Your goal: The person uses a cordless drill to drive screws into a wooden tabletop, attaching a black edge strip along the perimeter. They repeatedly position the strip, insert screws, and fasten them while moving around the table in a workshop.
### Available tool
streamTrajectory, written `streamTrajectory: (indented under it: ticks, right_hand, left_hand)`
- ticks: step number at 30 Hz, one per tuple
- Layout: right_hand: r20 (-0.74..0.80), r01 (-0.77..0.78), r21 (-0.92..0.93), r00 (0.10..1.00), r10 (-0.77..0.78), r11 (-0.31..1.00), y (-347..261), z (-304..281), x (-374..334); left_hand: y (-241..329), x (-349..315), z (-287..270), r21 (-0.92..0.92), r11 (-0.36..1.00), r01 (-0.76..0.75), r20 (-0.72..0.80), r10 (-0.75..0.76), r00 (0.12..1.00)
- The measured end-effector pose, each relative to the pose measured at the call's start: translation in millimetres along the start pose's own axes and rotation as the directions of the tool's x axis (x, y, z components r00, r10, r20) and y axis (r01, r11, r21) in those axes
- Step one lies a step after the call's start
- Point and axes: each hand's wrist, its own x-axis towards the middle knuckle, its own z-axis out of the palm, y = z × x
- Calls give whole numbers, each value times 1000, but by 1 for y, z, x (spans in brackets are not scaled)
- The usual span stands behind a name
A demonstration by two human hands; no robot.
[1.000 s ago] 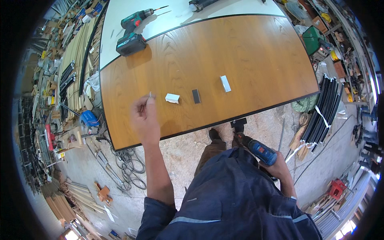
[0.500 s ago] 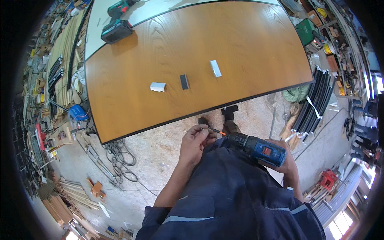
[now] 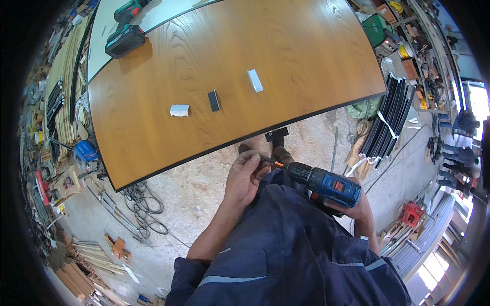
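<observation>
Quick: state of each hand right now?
Left hand: closed, fingers pinched at the tip of the bit; any small item between them can't be told.
Right hand: closed, holding the blue drill.

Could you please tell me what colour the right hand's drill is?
Mostly blue and black; the drill shows best in the head view.

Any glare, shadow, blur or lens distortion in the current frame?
Head view: daylight burns out the panes at lower right; pale sheen on the wooden tabletop, whose edges bow; soft shadow beside the green drill; corners black; blue drill fairly sharp.
</observation>
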Motion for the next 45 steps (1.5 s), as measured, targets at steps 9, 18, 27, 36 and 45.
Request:
streamTrajectory:
  ticks: [9, 18, 27, 36, 45]
  right_hand:
    - [34, -17, -7, 999, 17, 1000, -1, 8, -1]
    - [120, 172, -20, 978, -168, 985, -7, -10, -6]
    - [149, 15, -18, 989, -13, 1000, -5, -12, -30]
    - [50, -194, -164, 978, 205, 967, -41, -1, -28]
    - [87, -113, -307, 985, 147, 945, -91, -16, 5]
  left_hand:
    - [3, 11, -16, -33, 999, 19, 28, -18, 999]
    - [3, 15, 1, 131, 991, 26, 48, -32, 998]
    - [-9, 16, 26, 189, 966, 178, 9, -183, 983]
    - [-21, 17, 36, 368, 913, 176, 71, -216, 974]
    - [-23, 23, 45, 260, 965, 34, 114, -66, 991]
